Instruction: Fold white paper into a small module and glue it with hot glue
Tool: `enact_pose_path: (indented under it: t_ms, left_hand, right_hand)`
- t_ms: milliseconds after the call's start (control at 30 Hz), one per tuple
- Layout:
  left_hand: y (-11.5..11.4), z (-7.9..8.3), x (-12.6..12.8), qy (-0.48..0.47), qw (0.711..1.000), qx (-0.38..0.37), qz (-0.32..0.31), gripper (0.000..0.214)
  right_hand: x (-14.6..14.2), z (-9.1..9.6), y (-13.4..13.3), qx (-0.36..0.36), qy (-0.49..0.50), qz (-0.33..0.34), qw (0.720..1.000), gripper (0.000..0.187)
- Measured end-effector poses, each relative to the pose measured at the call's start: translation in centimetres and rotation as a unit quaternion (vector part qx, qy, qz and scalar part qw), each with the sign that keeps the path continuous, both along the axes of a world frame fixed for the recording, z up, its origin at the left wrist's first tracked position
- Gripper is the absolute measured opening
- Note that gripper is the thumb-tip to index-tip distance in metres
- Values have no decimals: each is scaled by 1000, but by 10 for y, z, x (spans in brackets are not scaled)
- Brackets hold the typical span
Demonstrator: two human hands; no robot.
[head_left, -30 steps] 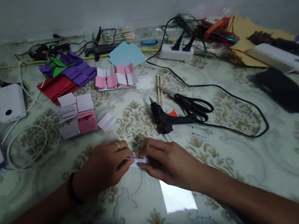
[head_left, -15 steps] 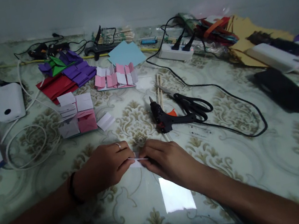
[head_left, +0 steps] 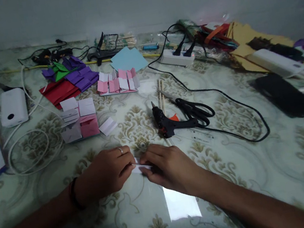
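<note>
Both of my hands rest on the patterned table (head_left: 265, 165) near its front edge, fingertips meeting over a small white folded paper piece (head_left: 139, 167). My left hand (head_left: 106, 174), with a ring and a dark wrist band, pinches the paper's left end. My right hand (head_left: 171, 167) presses and pinches its right end. Most of the paper is hidden under my fingers.
A black glue gun (head_left: 168, 123) and black scissors (head_left: 194, 108) lie just beyond my hands, with a black cable looping right. Folded pink and white pieces (head_left: 80, 120), more pink pieces (head_left: 119, 81), purple and red paper (head_left: 67, 79), a white power bank (head_left: 12, 107), a power strip (head_left: 177, 57) lie farther back.
My hands stay on the paper piece with only small finger shifts. The view has tilted slightly, so the table items sit a little lower in the picture.
</note>
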State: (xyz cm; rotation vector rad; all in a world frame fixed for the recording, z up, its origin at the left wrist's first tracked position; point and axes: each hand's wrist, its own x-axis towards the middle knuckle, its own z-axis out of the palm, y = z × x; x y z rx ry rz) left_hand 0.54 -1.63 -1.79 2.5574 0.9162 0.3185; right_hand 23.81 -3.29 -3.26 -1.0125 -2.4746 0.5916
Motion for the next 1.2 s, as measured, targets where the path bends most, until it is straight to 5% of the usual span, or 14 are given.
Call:
enact_pose_path:
  t_ms: [233,600,767,1000,1100,1200]
  left_hand:
    - [-2,-6,1,-49,998,-16,-41,14]
    - [2,3,-4,-36,999,30,-16,23]
    - [3,3,-5,-40,999,-7,-5,24]
    - [5,1,-6,-113,993,14,28,31]
    - [2,1,-6,-123,992,-13,15,28]
    - [-2,-2,-5,-113,992,-47,-14,48]
  right_hand:
    - [-2,1,-3,16,-11,14,1000,11]
    - [8,3,1,-5,34,-4,999,7]
    - [9,3,0,-23,51,-14,998,8]
    - [11,14,4,-76,129,83,985,6]
    - [29,29,17,-17,126,-17,992,12]
    - [55,40,34,59,37,-128,989,14]
